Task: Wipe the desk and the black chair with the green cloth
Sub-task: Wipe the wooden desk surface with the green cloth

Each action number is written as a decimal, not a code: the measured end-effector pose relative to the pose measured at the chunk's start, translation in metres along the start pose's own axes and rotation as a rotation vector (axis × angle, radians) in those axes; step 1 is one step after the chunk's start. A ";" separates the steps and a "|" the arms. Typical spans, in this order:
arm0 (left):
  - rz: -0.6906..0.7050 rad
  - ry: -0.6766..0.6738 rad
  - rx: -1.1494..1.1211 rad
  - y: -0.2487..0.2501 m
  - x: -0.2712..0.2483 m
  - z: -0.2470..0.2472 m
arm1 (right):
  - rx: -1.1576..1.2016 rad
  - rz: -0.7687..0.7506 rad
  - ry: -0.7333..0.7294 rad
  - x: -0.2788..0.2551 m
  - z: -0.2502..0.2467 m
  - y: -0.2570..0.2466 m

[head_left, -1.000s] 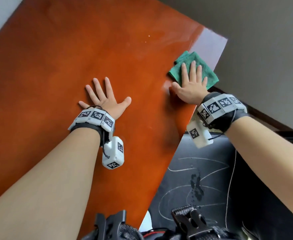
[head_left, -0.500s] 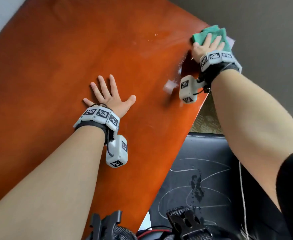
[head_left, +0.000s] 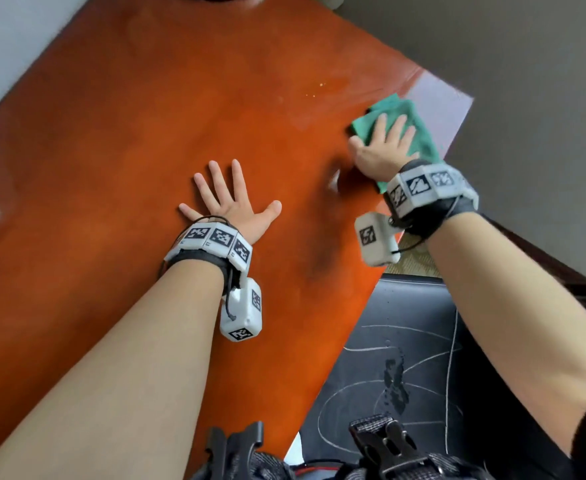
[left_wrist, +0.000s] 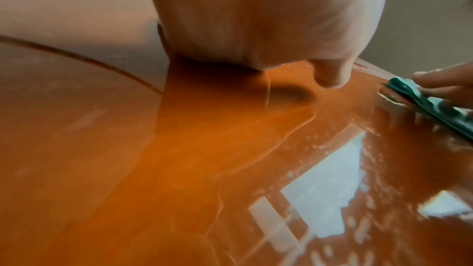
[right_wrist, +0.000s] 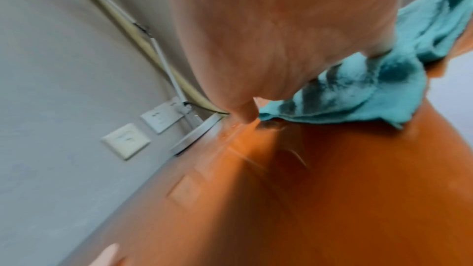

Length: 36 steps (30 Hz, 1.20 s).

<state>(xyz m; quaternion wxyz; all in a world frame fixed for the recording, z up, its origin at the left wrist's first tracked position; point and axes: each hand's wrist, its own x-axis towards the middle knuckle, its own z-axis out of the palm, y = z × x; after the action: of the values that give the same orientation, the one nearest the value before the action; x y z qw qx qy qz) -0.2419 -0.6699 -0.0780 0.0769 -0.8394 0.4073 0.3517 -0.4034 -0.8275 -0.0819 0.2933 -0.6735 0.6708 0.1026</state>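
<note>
The worktop (head_left: 118,174) is a glossy orange-brown slab that fills most of the head view, its sheen throwing back pale window shapes (left_wrist: 330,185) near the right edge. Thin wet streaks and small droplets (left_wrist: 302,126) lie on the surface beside those reflections. Along the far edge a grey wall (right_wrist: 51,52) carries two pale socket plates (right_wrist: 126,141), and a slim metal stand with a round base (right_wrist: 197,131) sits at that edge. Grey floor (head_left: 526,81) shows beyond the right edge.

The green cloth (head_left: 419,133) lies folded near the far right corner of the worktop, close to the right edge. The right hand (head_left: 385,148) presses flat on top of it, fingers straight and slightly apart, thumb off the cloth's left side against the worktop. The left hand (head_left: 231,202) rests palm down toward the middle of the worktop, fingers spread wide, holding nothing, well apart from the cloth.

The black chair (head_left: 405,341) stands below the near right edge of the worktop, its seat marked with pale curved lines and a dark blotchy patch (head_left: 395,382).
</note>
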 end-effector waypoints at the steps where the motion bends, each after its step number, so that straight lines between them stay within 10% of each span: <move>1: 0.000 0.000 0.000 0.000 0.000 -0.001 | -0.016 -0.027 -0.039 -0.007 0.007 -0.004; 10: -0.005 -0.003 -0.013 -0.001 0.002 0.000 | -0.018 -0.006 0.175 0.039 -0.007 -0.021; 17: 0.000 -0.006 -0.023 -0.001 0.002 0.001 | 0.004 -0.082 0.077 0.081 -0.054 -0.013; 36: -0.008 -0.009 -0.012 0.000 -0.001 -0.001 | -0.170 -0.327 -0.171 -0.022 -0.005 0.009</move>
<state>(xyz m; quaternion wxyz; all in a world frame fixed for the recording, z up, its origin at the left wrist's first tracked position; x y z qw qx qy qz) -0.2417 -0.6695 -0.0761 0.0750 -0.8398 0.4015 0.3577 -0.4153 -0.8109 -0.0682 0.3039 -0.7847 0.5139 0.1667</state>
